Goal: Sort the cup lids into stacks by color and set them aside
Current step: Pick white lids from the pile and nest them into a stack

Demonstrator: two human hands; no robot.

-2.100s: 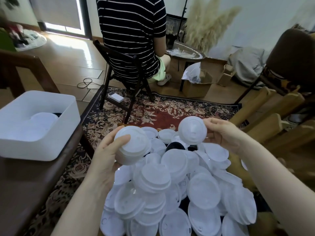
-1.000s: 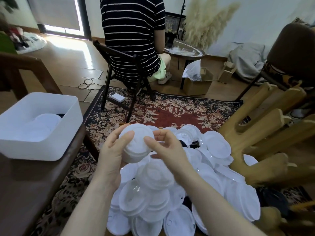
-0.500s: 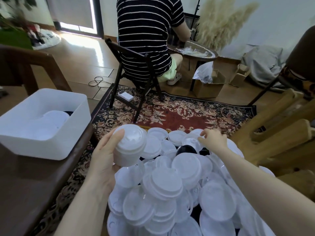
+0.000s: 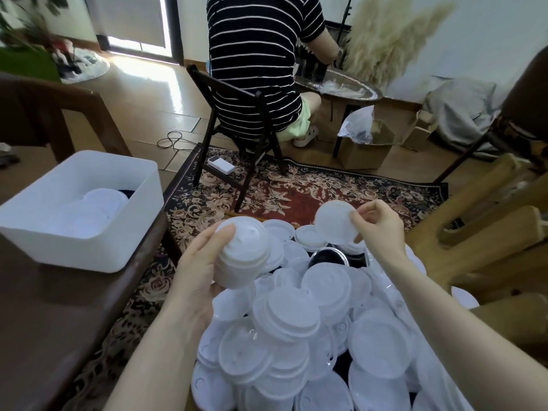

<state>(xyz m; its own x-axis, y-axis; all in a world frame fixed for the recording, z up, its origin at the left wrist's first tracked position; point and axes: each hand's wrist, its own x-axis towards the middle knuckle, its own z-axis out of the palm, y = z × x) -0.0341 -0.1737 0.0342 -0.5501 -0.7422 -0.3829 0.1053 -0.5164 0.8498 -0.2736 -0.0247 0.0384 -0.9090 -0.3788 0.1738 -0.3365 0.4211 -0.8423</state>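
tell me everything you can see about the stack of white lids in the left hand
The stack of white lids is a short column of nested round lids in what looks like thin matte plastic. The top lid is domed with a raised rim, and ribbed edges show down the side. It is tilted slightly toward the camera, held above the left edge of the loose lid pile. The left hand grips it, thumb on the top rim and palm against the side. How many lids it holds cannot be told.

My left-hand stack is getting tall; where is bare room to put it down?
The dark wooden surface between the white bin and your left hand is bare. The bin has lids in it. The lid pile below both hands is crowded, edge to edge.
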